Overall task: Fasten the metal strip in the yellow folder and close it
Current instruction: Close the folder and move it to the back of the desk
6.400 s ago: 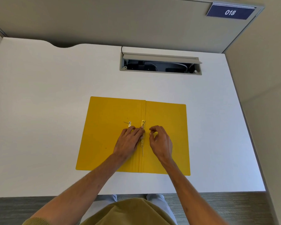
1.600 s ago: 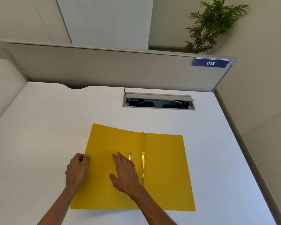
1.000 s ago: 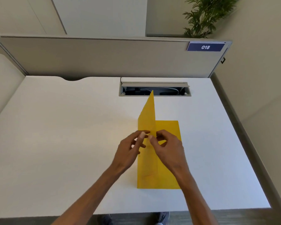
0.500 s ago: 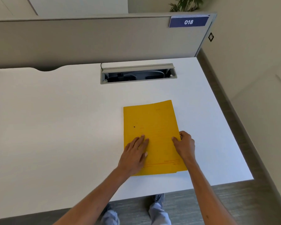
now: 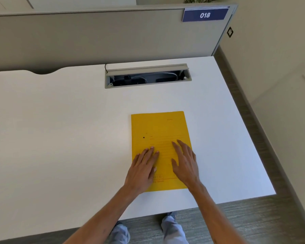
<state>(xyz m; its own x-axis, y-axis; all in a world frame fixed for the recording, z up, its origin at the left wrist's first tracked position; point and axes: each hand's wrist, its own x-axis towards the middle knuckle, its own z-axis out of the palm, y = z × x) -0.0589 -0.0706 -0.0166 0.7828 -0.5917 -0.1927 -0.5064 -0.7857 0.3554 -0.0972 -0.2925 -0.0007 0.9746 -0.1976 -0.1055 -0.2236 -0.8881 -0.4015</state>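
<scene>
The yellow folder [image 5: 159, 129] lies closed and flat on the white desk [image 5: 60, 129], right of centre, its front cover with red printed lines facing up. My left hand [image 5: 143, 169] rests palm down on the cover's lower left part, fingers spread. My right hand [image 5: 185, 161] lies flat on the lower right part, fingers stretched forward. Neither hand grips anything. The metal strip is hidden inside the folder.
An open cable tray [image 5: 147, 76] is sunk into the desk behind the folder. A grey partition [image 5: 95, 36] with a blue "018" sign [image 5: 205, 14] stands at the back. The desk's front edge is close behind my wrists, with floor and my feet below.
The left cover was swung over and the folder went from open to closed. In the last half second my right hand moved from the folder's right edge onto the cover.
</scene>
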